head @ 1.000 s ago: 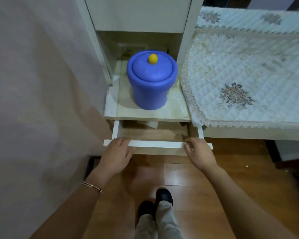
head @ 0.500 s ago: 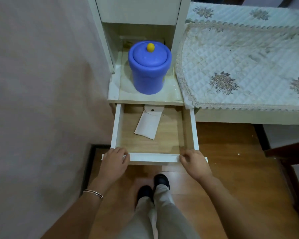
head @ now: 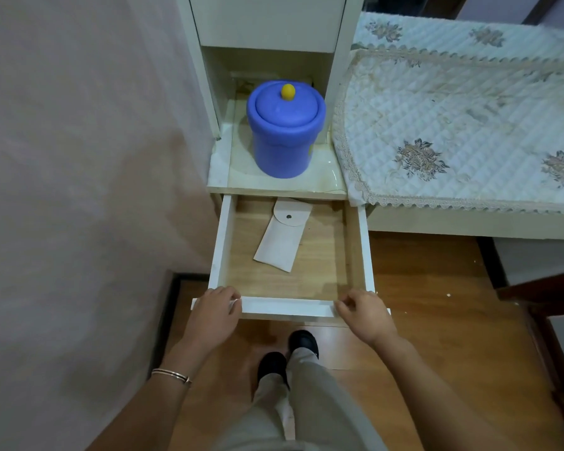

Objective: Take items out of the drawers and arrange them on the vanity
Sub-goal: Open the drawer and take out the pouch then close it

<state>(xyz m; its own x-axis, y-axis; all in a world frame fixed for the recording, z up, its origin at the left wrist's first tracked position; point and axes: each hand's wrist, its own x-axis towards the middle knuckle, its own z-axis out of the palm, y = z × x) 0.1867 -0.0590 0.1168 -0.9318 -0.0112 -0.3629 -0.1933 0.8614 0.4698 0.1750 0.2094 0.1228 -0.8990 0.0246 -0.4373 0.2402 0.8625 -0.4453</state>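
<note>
The white drawer stands pulled far out below the vanity shelf. My left hand grips the left end of its front panel and my right hand grips the right end. Inside, on the wooden bottom, lies a white flat pouch with a snap flap, slanted, near the back. On the shelf above stands a blue lidded jar with a yellow knob.
The vanity top to the right wears a quilted floral cloth with lace trim. A pink wall runs along the left. A dark wooden chair stands at the right edge. My feet are on the wooden floor under the drawer.
Both hands have pulled the drawer from nearly closed to wide out, which has uncovered the white pouch inside.
</note>
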